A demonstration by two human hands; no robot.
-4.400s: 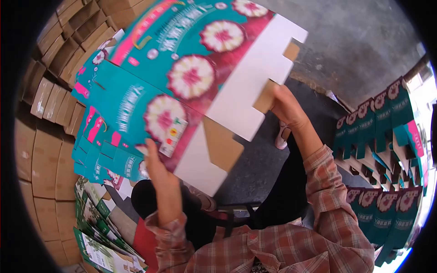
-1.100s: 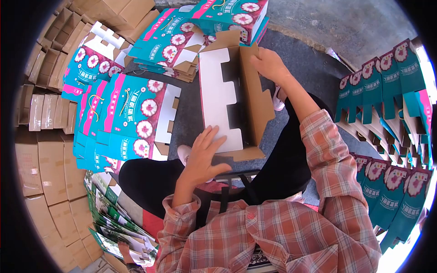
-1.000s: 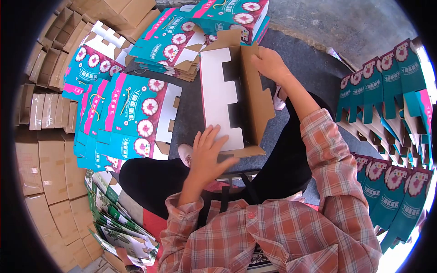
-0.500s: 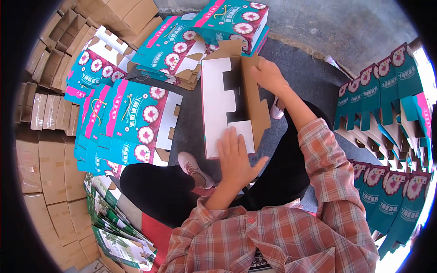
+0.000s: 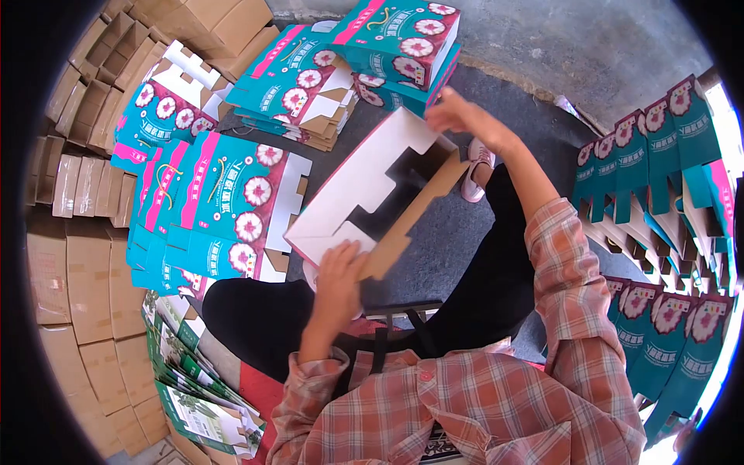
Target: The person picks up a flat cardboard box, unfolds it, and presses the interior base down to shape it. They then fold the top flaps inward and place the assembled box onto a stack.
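Between my legs an open carton (image 5: 345, 190) stands tilted diagonally, its white notched flap and brown notched flap showing around the dark opening. My left hand (image 5: 339, 275) is at the near corner, with its fingers bent over the white end flap. At the far end my right hand (image 5: 457, 115) is beside the carton's corner, fingers partly curled; whether it touches the board is unclear. Flat teal cartons (image 5: 209, 209) with pink bands and flower pictures lie to the left of the open one.
More teal cartons (image 5: 283, 81) and a teal box (image 5: 395, 39) are stacked at the far side. Brown boxes (image 5: 93, 271) line the left. Green printed cartons (image 5: 201, 411) lie at lower left. Standing teal cartons (image 5: 659, 147) fill the right, and a concrete wall (image 5: 558, 46) is behind.
The open carton has turned from nearly straight to diagonal, its near end shifting left. My left hand has moved left and its fingers have curled; my right hand's grip at the far edge has loosened.
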